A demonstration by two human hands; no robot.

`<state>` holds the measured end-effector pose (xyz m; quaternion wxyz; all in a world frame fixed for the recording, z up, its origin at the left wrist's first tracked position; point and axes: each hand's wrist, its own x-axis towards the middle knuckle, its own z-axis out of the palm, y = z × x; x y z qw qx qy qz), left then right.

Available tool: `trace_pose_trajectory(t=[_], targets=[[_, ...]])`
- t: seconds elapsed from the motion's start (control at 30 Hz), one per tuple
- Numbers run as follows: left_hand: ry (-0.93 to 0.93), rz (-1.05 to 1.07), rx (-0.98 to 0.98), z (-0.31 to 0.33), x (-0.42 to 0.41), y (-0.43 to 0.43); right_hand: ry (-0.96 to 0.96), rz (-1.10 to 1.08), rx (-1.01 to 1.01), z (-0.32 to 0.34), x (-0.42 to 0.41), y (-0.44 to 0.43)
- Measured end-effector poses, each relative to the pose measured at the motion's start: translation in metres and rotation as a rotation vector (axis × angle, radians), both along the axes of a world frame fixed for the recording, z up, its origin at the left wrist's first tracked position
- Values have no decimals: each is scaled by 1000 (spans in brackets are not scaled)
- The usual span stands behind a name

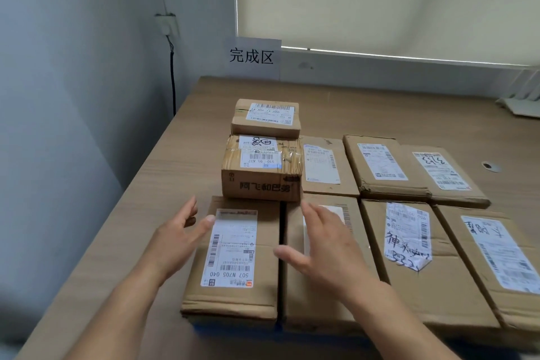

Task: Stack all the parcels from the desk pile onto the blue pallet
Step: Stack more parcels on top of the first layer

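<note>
Both grips are spread open, nothing held: the left grip is seen at the near-left parcel, the right grip over the neighbouring parcel. Both parcels are laid flat on the blue pallet, on the table.

Head view, downward, apparently near parcels
</note>
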<state>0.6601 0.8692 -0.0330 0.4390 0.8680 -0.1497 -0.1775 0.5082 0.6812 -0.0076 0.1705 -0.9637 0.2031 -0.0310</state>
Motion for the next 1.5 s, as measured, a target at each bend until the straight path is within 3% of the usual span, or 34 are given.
trace_pose_trajectory(t=[0.23, 1.5], targets=[[108, -31, 76, -22, -23, 4, 191, 174, -59, -17, -19, 37], [69, -60, 109, -19, -27, -5, 135, 238, -1, -15, -25, 20]])
